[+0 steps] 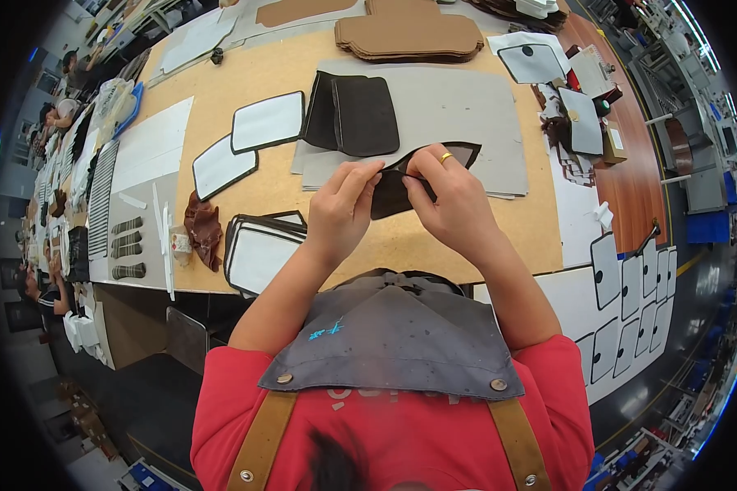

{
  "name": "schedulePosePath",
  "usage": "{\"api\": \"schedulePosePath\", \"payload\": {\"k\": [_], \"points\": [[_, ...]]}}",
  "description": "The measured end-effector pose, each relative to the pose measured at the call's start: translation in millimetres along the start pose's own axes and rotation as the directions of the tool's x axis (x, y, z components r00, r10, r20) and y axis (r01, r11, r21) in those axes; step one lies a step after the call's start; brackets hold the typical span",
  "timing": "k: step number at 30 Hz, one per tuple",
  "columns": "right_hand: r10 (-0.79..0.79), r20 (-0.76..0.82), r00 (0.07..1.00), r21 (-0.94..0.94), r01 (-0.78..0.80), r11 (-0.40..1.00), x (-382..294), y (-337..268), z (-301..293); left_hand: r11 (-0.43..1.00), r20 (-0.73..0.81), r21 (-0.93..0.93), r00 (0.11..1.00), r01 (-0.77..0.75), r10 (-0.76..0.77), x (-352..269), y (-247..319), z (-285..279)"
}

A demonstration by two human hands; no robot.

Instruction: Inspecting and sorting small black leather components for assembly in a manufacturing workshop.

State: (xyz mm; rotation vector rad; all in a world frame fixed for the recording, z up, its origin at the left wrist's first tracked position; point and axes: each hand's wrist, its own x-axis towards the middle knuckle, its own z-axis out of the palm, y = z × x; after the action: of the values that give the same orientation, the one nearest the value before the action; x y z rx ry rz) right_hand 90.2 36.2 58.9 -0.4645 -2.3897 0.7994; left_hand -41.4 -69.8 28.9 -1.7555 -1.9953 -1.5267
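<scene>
My left hand (346, 202) and my right hand (445, 190) are raised over the near part of the table, close together. Between them they pinch the edge of a dark, thin panel (393, 197), perhaps leather or fabric, whose corner shows beyond my right fingers. The fingertips hide part of its edge. Just beyond my hands, dark panels (368, 116) lie overlapping on large grey sheets (467, 110). White panels with dark borders (269, 121) lie to their left, and a stack of similar ones (261, 258) sits beside my left forearm.
Brown card pieces (408, 38) are stacked at the back. A crumpled brown piece (203, 230) and small striped bundles (128, 247) lie left. More bordered panels (605, 270) cover a white surface at right. A cardboard box (614, 142) stands on the wooden surface. People work at the far left.
</scene>
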Motion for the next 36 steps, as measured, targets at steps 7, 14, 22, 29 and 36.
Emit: {"api": "schedulePosePath", "payload": {"k": [7, 14, 22, 29, 36], "points": [[-0.068, 0.054, 0.996, -0.047, 0.07, 0.996, 2, -4, 1, 0.977, 0.01, 0.205, 0.998, -0.065, 0.064, -5, -9, 1], [0.02, 0.119, 0.993, -0.136, -0.004, 0.991, 5, -8, -2, 0.947, 0.007, 0.281, 0.987, -0.154, 0.158, -2, -9, -3], [0.092, 0.213, 0.973, 0.163, -0.129, 0.978, 0, 44, -8, 0.996, -0.16, 0.021, 0.984, 0.082, -0.077, -17, -13, -8], [0.082, 0.492, 0.867, -0.229, 0.038, 0.973, -9, 54, 35, 0.908, 0.171, 0.397, 0.962, 0.131, -0.213, -71, -46, 2], [-0.149, 0.56, 0.815, -0.104, 0.247, 0.963, -44, 72, 102, 0.865, 0.515, 0.157, 0.708, 0.477, -0.483, -100, -68, 45]]}}
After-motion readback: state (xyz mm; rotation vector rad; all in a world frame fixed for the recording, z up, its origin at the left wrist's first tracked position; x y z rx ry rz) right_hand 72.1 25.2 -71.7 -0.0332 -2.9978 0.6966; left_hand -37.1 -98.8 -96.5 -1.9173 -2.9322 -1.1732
